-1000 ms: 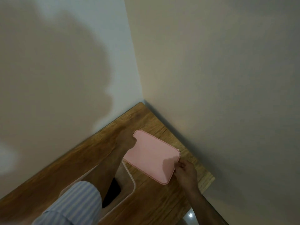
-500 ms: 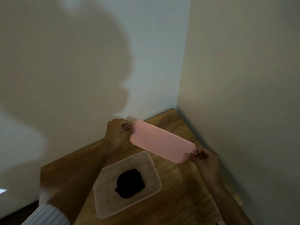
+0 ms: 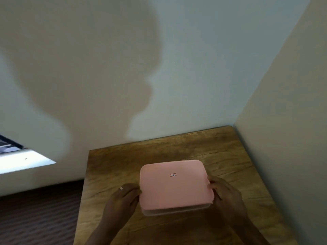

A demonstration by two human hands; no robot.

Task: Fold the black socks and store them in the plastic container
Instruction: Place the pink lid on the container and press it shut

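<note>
The flat pink plastic lid [image 3: 174, 184], held aloft half a second ago, is now pressed onto the clear plastic container [image 3: 177, 210] on the wooden desk [image 3: 123, 161], its edges gripped by the left hand [image 3: 123, 200] and right hand [image 3: 225, 193], hiding the socks and likely nearly finishing storage.

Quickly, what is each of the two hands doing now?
Left hand: closed on the left edge of the pink lid.
Right hand: closed on the lid's right edge.

the table [image 3: 177, 149] sits in a corner, with walls [image 3: 283, 121] shutting off its far and right edges. bare wood lies open behind the lidded container [image 3: 175, 211] and along the left edge. the left hand [image 3: 123, 200] and right hand [image 3: 224, 193] block both its sides; above the lid [image 3: 173, 186] is free.
</note>
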